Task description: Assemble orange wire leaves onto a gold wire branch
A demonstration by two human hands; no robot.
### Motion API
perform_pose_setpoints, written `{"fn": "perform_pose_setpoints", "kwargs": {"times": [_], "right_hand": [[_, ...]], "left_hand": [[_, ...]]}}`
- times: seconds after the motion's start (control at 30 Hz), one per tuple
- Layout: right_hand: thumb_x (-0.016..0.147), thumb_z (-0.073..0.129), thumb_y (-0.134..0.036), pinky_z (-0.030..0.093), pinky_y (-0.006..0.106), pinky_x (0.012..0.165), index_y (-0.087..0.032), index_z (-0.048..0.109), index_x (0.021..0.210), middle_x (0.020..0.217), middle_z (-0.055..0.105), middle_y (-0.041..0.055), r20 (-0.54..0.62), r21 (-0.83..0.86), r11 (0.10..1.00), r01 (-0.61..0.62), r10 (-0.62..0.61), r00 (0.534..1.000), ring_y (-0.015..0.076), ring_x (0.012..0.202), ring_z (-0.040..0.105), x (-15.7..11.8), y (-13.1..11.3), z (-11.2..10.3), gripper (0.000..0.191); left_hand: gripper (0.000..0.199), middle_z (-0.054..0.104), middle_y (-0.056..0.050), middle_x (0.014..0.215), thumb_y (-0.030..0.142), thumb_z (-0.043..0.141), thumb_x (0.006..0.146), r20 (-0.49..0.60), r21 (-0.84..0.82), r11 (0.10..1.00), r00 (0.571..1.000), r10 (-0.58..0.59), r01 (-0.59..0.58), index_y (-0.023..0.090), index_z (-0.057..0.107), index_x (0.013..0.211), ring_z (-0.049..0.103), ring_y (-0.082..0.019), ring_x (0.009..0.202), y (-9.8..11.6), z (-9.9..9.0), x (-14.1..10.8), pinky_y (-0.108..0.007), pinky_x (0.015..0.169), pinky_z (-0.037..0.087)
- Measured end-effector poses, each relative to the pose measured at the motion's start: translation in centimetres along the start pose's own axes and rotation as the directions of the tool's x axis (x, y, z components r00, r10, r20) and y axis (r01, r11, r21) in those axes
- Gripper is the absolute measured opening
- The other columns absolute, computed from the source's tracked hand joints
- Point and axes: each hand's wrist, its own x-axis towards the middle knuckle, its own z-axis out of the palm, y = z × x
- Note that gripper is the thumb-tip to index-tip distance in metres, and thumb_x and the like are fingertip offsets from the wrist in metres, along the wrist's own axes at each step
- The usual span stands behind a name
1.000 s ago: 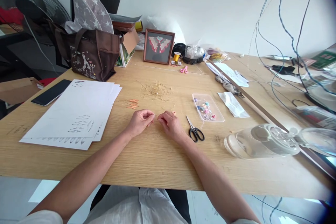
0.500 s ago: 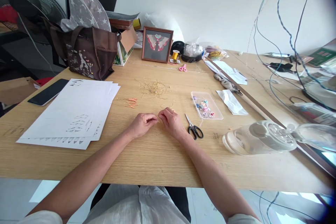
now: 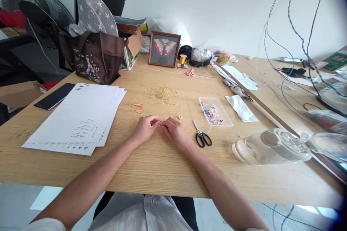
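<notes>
My left hand (image 3: 146, 129) is closed in a pinch at the middle of the wooden table, its fingertips close to those of my right hand (image 3: 175, 131), also pinched. What lies between the fingertips is too small to make out. Just beyond my right hand is a small peach ring-shaped piece (image 3: 180, 117). A tangle of thin gold wires (image 3: 162, 94) lies farther back. Several orange slender pieces (image 3: 138, 107) with wire stems rest beyond my left hand. Black-handled scissors (image 3: 202, 138) lie partly open right of my right hand, near a clear tray (image 3: 226, 117) of beads.
Printed paper sheets (image 3: 65, 115) and a dark tablet (image 3: 55, 95) are at the left. A clear bottle (image 3: 257, 148) lies at the right, near a white packet (image 3: 241, 108). Behind stand a brown bag (image 3: 94, 57), a picture frame (image 3: 164, 64) and pink scissors (image 3: 191, 73).
The camera view has shifted slightly. My right hand has drawn back a little from the peach ring, which now shows fully. Both hands remain pinched close together.
</notes>
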Motion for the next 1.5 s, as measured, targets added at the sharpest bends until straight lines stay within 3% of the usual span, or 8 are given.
{"fn": "perform_pose_setpoints", "kwargs": {"times": [0.13, 0.23, 0.4, 0.6, 0.83, 1.03, 1.3, 1.5], "right_hand": [[0.088, 0.042, -0.018, 0.038, 0.026, 0.067, -0.016, 0.059, 0.084, 0.077, 0.057, 0.0056, -0.047, -0.041, 0.999, -0.006, 0.004, 0.999, 0.0149, 0.071, 0.052, 0.1, 0.4, -0.4, 0.017], [0.087, 0.044, -0.018, 0.037, 0.027, 0.071, -0.017, 0.058, 0.079, 0.075, 0.058, 0.0044, -0.084, -0.024, 0.999, -0.033, 0.031, 0.996, 0.0144, 0.07, 0.052, 0.2, 0.7, -0.6, 0.016], [0.086, 0.046, -0.017, 0.035, 0.028, 0.073, -0.017, 0.057, 0.076, 0.074, 0.059, 0.0028, -0.102, 0.032, 0.997, -0.07, 0.073, 0.992, 0.013, 0.067, 0.052, 0.3, 0.9, -0.7, 0.015], [0.087, 0.044, -0.017, 0.037, 0.024, 0.062, -0.016, 0.058, 0.078, 0.072, 0.055, 0.0029, -0.044, 0.076, 0.996, -0.036, 0.04, 0.998, 0.0123, 0.064, 0.05, 0.1, 0.4, -0.5, 0.016], [0.088, 0.043, -0.018, 0.038, 0.025, 0.064, -0.017, 0.058, 0.082, 0.075, 0.056, 0.0046, -0.037, 0.004, 1.0, -0.004, 0.004, 0.999, 0.0137, 0.068, 0.051, 0.0, 0.2, -0.5, 0.016], [0.088, 0.043, -0.018, 0.036, 0.029, 0.073, -0.018, 0.058, 0.079, 0.076, 0.058, 0.0044, -0.099, -0.039, 0.999, -0.037, 0.033, 0.995, 0.0144, 0.069, 0.052, 0.4, 0.7, -0.8, 0.017], [0.088, 0.044, -0.018, 0.037, 0.027, 0.067, -0.017, 0.058, 0.078, 0.074, 0.057, 0.0034, -0.081, 0.052, 0.998, -0.047, 0.051, 0.995, 0.0132, 0.067, 0.052, 0.2, 0.6, -0.5, 0.016], [0.088, 0.043, -0.019, 0.038, 0.024, 0.061, -0.017, 0.058, 0.081, 0.075, 0.055, 0.0041, -0.04, 0.042, 0.999, -0.014, 0.016, 0.999, 0.0132, 0.066, 0.051, 0.0, 0.0, -0.4, 0.017]], "left_hand": [[0.016, 0.067, -0.004, 0.073, 0.022, 0.05, 0.08, 0.098, 0.152, 0.98, 0.988, 0.116, -0.13, 0.017, 0.065, 0.079, 0.059, -0.014, 0.064, 0.0, 0.1, -0.1, -0.023, 0.06, 0.042], [0.015, 0.068, -0.003, 0.076, 0.019, 0.051, 0.079, 0.153, 0.129, 0.976, 0.976, 0.154, -0.174, 0.018, 0.066, 0.078, 0.059, -0.013, 0.068, 0.3, 0.1, -0.2, -0.023, 0.064, 0.042], [0.016, 0.057, 0.002, 0.059, 0.028, 0.053, 0.079, 0.141, -0.078, 0.997, 0.989, 0.037, -0.026, 0.016, 0.062, 0.075, 0.049, -0.009, 0.052, 0.6, -0.1, -0.1, -0.02, 0.052, 0.038], [0.02, 0.053, 0.002, 0.058, 0.032, 0.054, 0.078, 0.097, -0.295, 0.95, 0.993, -0.073, 0.099, 0.014, 0.055, 0.07, 0.043, -0.006, 0.048, 0.5, -0.3, 0.2, -0.019, 0.049, 0.037], [0.018, 0.06, -0.001, 0.063, 0.03, 0.053, 0.078, 0.013, -0.07, 0.997, 1.0, -0.017, 0.018, 0.014, 0.06, 0.073, 0.05, -0.01, 0.054, 0.2, 0.1, 0.0, -0.02, 0.051, 0.039], [0.015, 0.066, -0.003, 0.072, 0.024, 0.052, 0.079, 0.116, 0.067, 0.987, 0.984, 0.136, -0.145, 0.017, 0.065, 0.076, 0.057, -0.013, 0.064, 0.7, 0.1, -0.3, -0.023, 0.062, 0.042], [0.021, 0.051, 0.002, 0.056, 0.033, 0.053, 0.078, 0.089, -0.246, 0.967, 0.995, -0.038, 0.059, 0.014, 0.056, 0.069, 0.044, -0.007, 0.049, 1.0, -0.3, 0.1, -0.02, 0.049, 0.038], [0.022, 0.053, 0.002, 0.057, 0.034, 0.053, 0.078, 0.031, -0.202, 0.977, 0.997, -0.068, 0.073, 0.014, 0.056, 0.07, 0.044, -0.007, 0.047, 0.5, -0.2, 0.1, -0.019, 0.047, 0.036]]}}
